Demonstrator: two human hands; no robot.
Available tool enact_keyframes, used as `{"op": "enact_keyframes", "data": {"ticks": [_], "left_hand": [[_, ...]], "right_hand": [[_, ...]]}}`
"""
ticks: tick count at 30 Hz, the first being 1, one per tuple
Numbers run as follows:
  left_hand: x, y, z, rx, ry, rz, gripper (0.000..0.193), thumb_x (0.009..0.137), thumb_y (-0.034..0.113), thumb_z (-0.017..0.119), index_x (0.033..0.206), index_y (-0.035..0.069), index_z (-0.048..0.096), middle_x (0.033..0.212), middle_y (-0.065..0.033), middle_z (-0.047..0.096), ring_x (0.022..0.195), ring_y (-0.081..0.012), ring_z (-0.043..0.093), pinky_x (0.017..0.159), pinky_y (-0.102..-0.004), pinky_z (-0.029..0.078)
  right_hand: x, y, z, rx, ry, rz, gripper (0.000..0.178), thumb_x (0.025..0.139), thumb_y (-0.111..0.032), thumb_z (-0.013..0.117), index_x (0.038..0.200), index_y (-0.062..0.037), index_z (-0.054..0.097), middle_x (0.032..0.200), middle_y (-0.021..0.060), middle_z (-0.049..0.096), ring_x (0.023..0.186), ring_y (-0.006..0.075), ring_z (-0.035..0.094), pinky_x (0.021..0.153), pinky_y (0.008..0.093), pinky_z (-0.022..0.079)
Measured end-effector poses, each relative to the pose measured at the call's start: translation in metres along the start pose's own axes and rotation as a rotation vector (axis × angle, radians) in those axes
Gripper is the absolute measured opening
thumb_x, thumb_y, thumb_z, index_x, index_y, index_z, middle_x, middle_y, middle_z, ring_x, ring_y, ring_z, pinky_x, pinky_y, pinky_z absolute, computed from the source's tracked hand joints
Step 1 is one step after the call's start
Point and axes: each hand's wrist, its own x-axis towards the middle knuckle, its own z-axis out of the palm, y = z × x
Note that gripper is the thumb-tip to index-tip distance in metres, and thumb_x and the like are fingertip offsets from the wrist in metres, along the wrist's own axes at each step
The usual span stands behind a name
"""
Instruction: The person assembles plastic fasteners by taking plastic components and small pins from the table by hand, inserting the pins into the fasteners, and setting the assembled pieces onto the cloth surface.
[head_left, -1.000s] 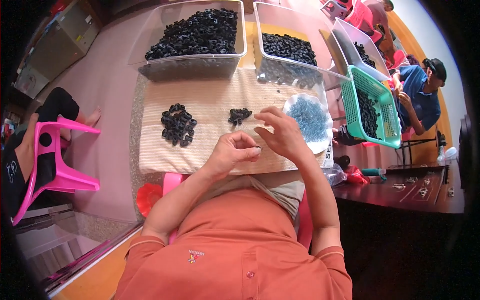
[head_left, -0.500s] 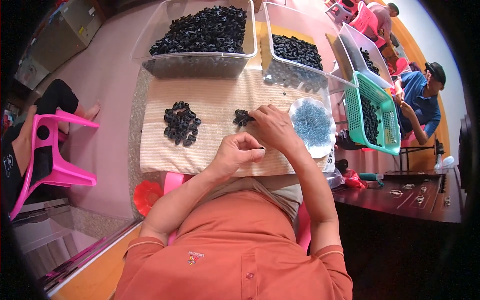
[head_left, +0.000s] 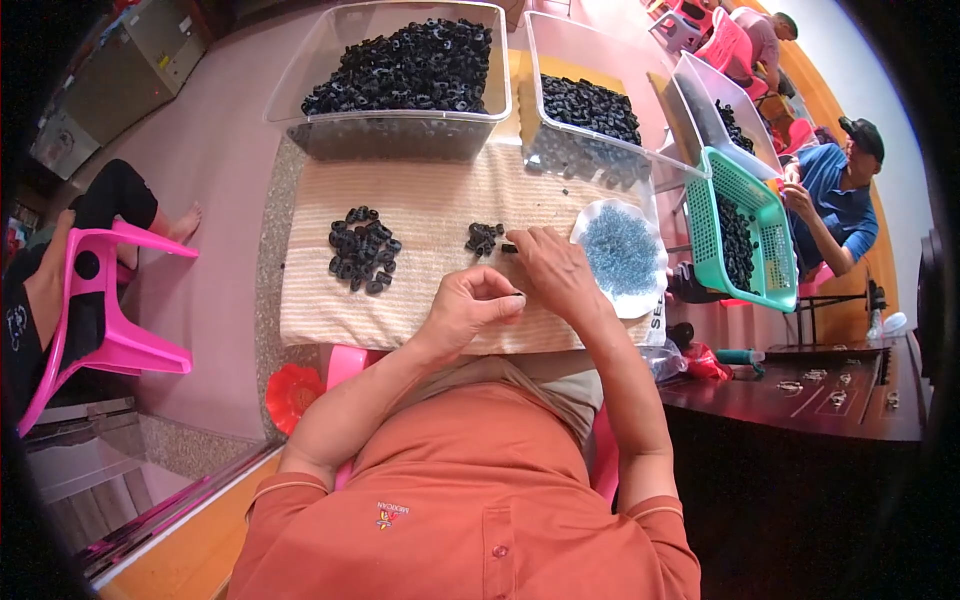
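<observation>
Person in a rust-orange polo shirt (head_left: 440, 480) seated at a table spread with a striped cream cloth (head_left: 420, 250); left hand (head_left: 465, 308) closed, thumb and forefinger pinching a small dark piece (head_left: 520, 294), mostly hidden by the fingertips; right hand (head_left: 555, 265) reaching ahead of it, fingers bent and closed on a black ring-shaped piece (head_left: 509, 248), just right of a small pile of black pieces (head_left: 484, 239); larger heap of the same kind (head_left: 360, 248) well to the left on the cloth; one loose black bit (head_left: 565, 191) farther forward.

Beside the right hand, a white scalloped plate (head_left: 637, 309) filled with pale blue pieces (head_left: 615, 250), too fine to make out singly; at the far edge, two clear plastic bins (head_left: 400, 140), black pieces in both; to the right, a green perforated basket (head_left: 768, 215), more black pieces inside.

Writing: dark capital lettering (head_left: 657, 318) on the cloth's right edge, just below the plate, partly cut off; small coloured emblem with a line of lettering (head_left: 390, 515) on the shirt's chest.

Beyond the basket, a co-worker in a blue shirt (head_left: 850, 200), both hands raised together; at left, a pink plastic chair (head_left: 85, 310); red fluted bowl (head_left: 296, 397) near the table's corner.
</observation>
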Motion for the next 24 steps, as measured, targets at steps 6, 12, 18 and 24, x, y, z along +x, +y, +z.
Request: {"op": "enact_keyframes", "data": {"ticks": [6, 12, 18, 24], "left_hand": [[-0.001, 0.0, 0.0, 0.002, 0.015, 0.005, 0.014, 0.091, 0.005, 0.081, 0.097, 0.003, 0.068, 0.09, -0.0045, 0.073, 0.08, -0.0112, 0.071, 0.075, -0.0263, 0.061], [-0.001, 0.001, 0.002, 0.02, 0.042, 0.022, 0.014, 0.092, 0.006, 0.08, 0.098, 0.003, 0.068, 0.088, -0.0047, 0.073, 0.078, -0.0112, 0.071, 0.072, -0.0264, 0.06], [-0.002, 0.0, 0.001, 0.008, 0.061, 0.034, 0.015, 0.093, 0.007, 0.079, 0.101, 0.002, 0.068, 0.088, -0.0048, 0.073, 0.076, -0.0114, 0.07, 0.071, -0.0265, 0.059], [0.0, 0.0, 0.002, -0.003, 0.035, 0.053, 0.018, 0.095, 0.008, 0.077, 0.109, 0.0, 0.07, 0.095, -0.0056, 0.074, 0.082, -0.0114, 0.069, 0.074, -0.0265, 0.058]], "right_hand": [[-0.009, -0.003, -0.002, 0.072, 0.1, 0.012, 0.029, 0.091, -0.009, 0.059, 0.12, -0.0039, 0.063, 0.11, 0.0147, 0.064, 0.109, 0.0334, 0.066, 0.083, 0.0449, 0.057], [-0.021, -0.001, -0.005, 0.312, 0.155, 0.099, 0.012, 0.097, -0.013, 0.061, 0.106, -0.0069, 0.067, 0.103, 0.0164, 0.064, 0.096, 0.0378, 0.068, 0.079, 0.0467, 0.056], [-0.032, 0.001, 0.008, 0.554, 0.309, 0.063, 0.007, 0.099, -0.007, 0.065, 0.104, -0.0042, 0.067, 0.093, 0.014, 0.066, 0.083, 0.0304, 0.069, 0.073, 0.0398, 0.055], [-0.043, -0.023, 0.018, 1.065, 0.268, 0.194, 0.01, 0.106, -0.006, 0.061, 0.103, 0.0014, 0.066, 0.092, 0.0006, 0.063, 0.083, 0.0066, 0.061, 0.073, 0.0235, 0.051]]}}
